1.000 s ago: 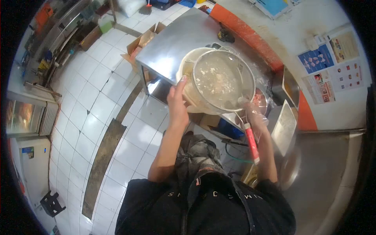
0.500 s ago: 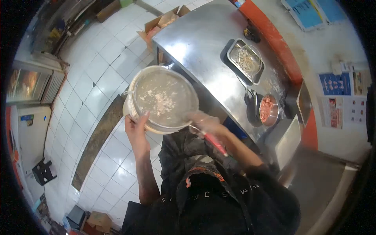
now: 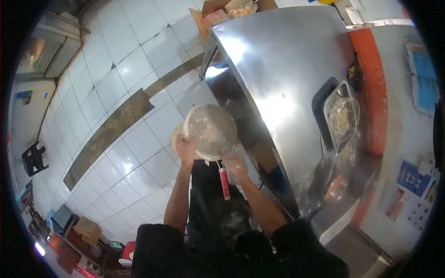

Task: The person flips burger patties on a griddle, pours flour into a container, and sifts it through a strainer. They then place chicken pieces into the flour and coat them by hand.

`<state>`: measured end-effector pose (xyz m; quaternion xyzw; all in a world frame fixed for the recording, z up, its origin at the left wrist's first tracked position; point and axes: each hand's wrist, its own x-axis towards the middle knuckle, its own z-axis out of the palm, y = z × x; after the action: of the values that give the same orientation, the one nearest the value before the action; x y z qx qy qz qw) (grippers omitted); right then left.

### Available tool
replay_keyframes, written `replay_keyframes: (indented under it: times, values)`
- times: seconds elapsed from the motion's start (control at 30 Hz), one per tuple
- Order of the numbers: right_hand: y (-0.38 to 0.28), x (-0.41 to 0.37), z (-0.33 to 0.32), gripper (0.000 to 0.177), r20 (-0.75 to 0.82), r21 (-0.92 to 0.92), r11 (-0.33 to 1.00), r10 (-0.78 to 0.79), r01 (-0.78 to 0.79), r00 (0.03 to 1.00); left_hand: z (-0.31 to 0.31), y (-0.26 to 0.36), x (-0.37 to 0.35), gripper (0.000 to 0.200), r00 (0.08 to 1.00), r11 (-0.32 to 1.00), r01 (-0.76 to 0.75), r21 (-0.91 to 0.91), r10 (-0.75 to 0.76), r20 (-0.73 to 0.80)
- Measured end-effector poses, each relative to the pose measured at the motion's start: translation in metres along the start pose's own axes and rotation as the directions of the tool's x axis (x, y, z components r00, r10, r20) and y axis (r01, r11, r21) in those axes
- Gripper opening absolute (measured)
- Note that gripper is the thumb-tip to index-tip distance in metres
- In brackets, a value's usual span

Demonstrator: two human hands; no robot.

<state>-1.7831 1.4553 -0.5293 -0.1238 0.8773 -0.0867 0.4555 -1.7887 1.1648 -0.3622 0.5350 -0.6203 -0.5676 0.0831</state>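
A round mesh sieve (image 3: 214, 132) with a red handle (image 3: 224, 183) is held out in front of me over the tiled floor. Pale, floury bits lie in its mesh. Under its left side shows the edge of a pale tub (image 3: 176, 135), mostly hidden by the sieve. My left hand (image 3: 187, 149) is closed at the left rim, thumb over the edge. At the lower right rim, close beside the base of the handle, is my right hand (image 3: 235, 166), its fingers curled against the sieve and slightly blurred. The handle points down toward my body.
A steel table (image 3: 278, 74) stands to my right, bearing a metal tray with a wire basket (image 3: 343, 118) and a metal bowl (image 3: 337, 187). An open cardboard box (image 3: 204, 23) sits beyond its far corner. A dark strip (image 3: 113, 118) crosses the floor tiles.
The sieve and both hands are lower and farther from my face. The pale bits in the mesh look fewer and more scattered. My view has turned, shifting the table rightward.
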Motion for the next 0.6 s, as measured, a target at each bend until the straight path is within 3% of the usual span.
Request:
replay_keyframes:
  times: [0.03,0.1,0.17,0.23,0.27,0.3,0.33,0.37,0.4,0.47,0.5,0.53,0.57,0.6]
  values:
    - [-0.038,-0.046,-0.084,0.046,-0.152,0.25,0.966,0.112,-0.071,0.982,0.026,-0.009,0.011,0.025,1.0,0.998,0.024,-0.051,-0.024,0.014]
    - [-0.049,-0.079,-0.133,0.046,-0.353,0.543,0.84,0.223,0.005,0.909,0.076,-0.027,0.03,0.029,0.997,0.995,0.045,0.084,-0.05,0.055]
    - [-0.032,-0.106,-0.145,0.046,-0.461,0.659,0.738,0.241,0.147,0.854,0.122,-0.026,0.043,0.034,0.991,0.99,0.071,0.118,-0.084,0.107]
    - [-0.004,-0.134,-0.137,0.046,-0.497,0.714,0.659,0.239,0.237,0.834,0.173,-0.043,0.062,0.037,0.997,0.994,-0.025,0.102,0.018,0.072]
    - [0.015,-0.153,-0.124,0.047,-0.49,0.736,0.628,0.236,0.253,0.839,0.194,-0.04,0.072,0.039,0.997,0.996,0.014,0.093,-0.021,0.081]
    - [0.011,-0.172,-0.138,0.049,-0.424,0.524,0.851,0.232,0.028,0.875,0.211,-0.036,0.086,0.04,0.994,0.995,0.049,0.088,-0.057,0.092]
    - [0.01,-0.188,-0.143,0.052,-0.354,0.23,0.956,0.256,-0.182,0.899,0.23,-0.049,0.101,0.041,0.992,0.998,0.052,-0.046,-0.047,0.117]
    - [0.072,-0.206,-0.088,0.049,-0.183,0.059,0.962,0.273,-0.266,0.944,0.249,-0.065,0.114,0.042,0.989,0.982,0.059,-0.177,-0.034,0.143]
    - [0.136,-0.224,-0.031,0.047,-0.007,-0.131,0.951,0.281,-0.279,0.96,0.263,-0.081,0.126,0.042,0.987,0.983,0.068,-0.171,-0.042,0.153]
    - [0.098,-0.255,-0.04,0.036,-0.011,-0.136,0.86,0.495,-0.492,0.869,0.28,-0.112,0.154,0.047,0.997,0.997,0.068,-0.031,-0.069,-0.046]
    - [0.123,-0.27,0.0,0.035,0.031,0.201,0.839,0.511,-0.506,0.859,0.288,-0.138,0.17,0.047,0.997,0.998,0.063,-0.022,-0.064,-0.032]
    - [0.153,-0.287,0.043,0.033,0.072,0.554,0.685,0.527,-0.473,0.847,0.295,-0.169,0.186,0.048,0.98,0.961,0.2,-0.191,-0.198,0.031]
    - [0.182,-0.303,0.085,0.032,0.114,0.793,0.456,0.541,-0.404,0.833,0.29,-0.188,0.198,0.05,0.942,0.879,0.337,-0.337,-0.316,0.116]
    - [0.166,-0.304,0.072,0.032,0.118,0.812,0.425,0.553,-0.401,0.825,0.288,-0.182,0.201,0.049,0.91,0.823,0.415,-0.388,-0.375,0.178]
